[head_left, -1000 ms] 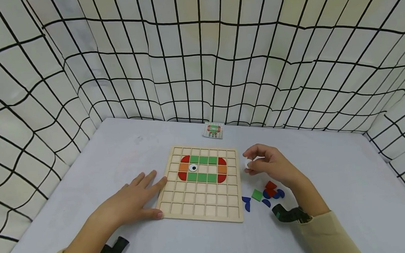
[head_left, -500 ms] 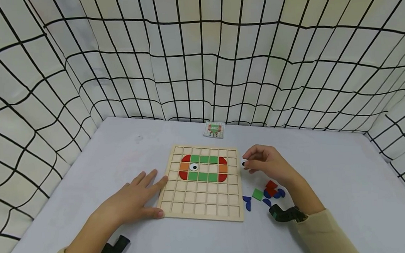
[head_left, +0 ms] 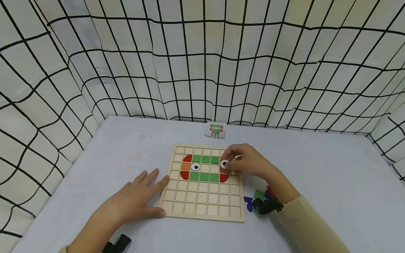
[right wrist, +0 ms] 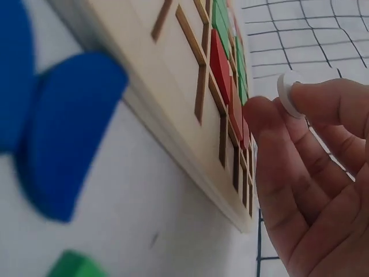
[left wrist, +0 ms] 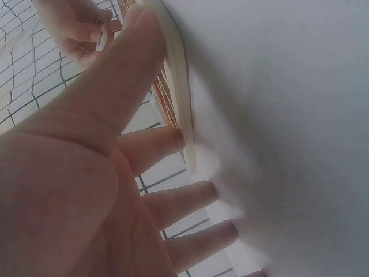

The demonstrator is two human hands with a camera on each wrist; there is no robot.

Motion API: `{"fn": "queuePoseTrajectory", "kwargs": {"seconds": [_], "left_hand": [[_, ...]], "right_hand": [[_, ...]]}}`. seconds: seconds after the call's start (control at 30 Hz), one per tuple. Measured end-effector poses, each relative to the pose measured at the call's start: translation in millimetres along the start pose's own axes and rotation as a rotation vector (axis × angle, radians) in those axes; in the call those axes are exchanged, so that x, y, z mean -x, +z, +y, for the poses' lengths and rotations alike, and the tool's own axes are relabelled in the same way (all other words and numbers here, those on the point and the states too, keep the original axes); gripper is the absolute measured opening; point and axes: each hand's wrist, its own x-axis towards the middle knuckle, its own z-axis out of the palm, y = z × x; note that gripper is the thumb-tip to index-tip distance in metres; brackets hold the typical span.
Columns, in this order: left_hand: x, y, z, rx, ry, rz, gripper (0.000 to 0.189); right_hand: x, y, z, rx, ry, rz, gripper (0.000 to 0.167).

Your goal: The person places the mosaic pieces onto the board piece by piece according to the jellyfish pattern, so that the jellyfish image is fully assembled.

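My right hand (head_left: 248,162) pinches a round white eye disc (head_left: 224,164) with a black pupil between thumb and fingers, over the right part of the wooden grid board (head_left: 202,209). In the right wrist view the disc (right wrist: 289,95) shows edge-on, above the board. Set in the board are green squares (head_left: 204,176), red rounded corner pieces (head_left: 184,175), an orange square (head_left: 186,166) and a second eye disc (head_left: 195,166). My left hand (head_left: 134,200) lies with fingers spread on the cloth, its thumb and index fingertip at the board's left edge. The orange square on the right is partly hidden.
Blue half-round pieces (head_left: 249,203), a green square (head_left: 259,194) and red pieces lie right of the board, partly under my right wrist. A small picture card (head_left: 216,129) lies behind the board. Black netting (head_left: 198,53) over white walls surrounds the table (head_left: 137,142).
My right hand has moved left with the eye disc, from beside the board to over its right columns. My left hand stays at the board's edge.
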Motion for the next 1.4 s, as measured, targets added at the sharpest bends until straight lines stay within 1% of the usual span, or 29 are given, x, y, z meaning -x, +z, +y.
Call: {"fn": "queuePoseTrajectory", "kwargs": {"seconds": [0.2,0.37,0.5,0.67,0.93,1.1,1.2,1.4], "left_hand": [[-0.4,-1.1,1.5,0.001,-0.003,0.001,0.095],[-1.7,-0.6,2.1,0.0,-0.002,0.001,0.096],[-2.5,-0.8,2.9,-0.001,-0.001,0.0,0.095],[-3.1,-1.8,4.1,0.004,-0.005,-0.006,0.094],[-3.1,-2.2,4.5,0.007,-0.008,-0.01,0.095],[-2.4,-1.8,4.0,0.015,-0.008,-0.012,0.094],[-1.8,-1.3,2.9,0.014,-0.017,-0.013,0.095],[0.5,-0.6,1.3,0.015,-0.028,-0.012,0.095]], "right_hand": [[-15.8,5,-12,0.224,-0.013,-0.033,0.01],[-22.9,9,-19,0.327,-0.017,-0.059,0.008],[-23.8,10,-22,0.376,-0.022,-0.073,0.007],[-23.3,13,-26,0.397,-0.026,-0.094,0.008],[-24.8,17,-24,0.431,-0.068,-0.104,0.011],[-19.5,13,-25,0.391,-0.066,-0.07,0.014],[-16.6,11,-27,0.376,-0.049,-0.061,0.017],[-14.1,14,-28,0.442,-0.062,-0.152,0.022]]}}
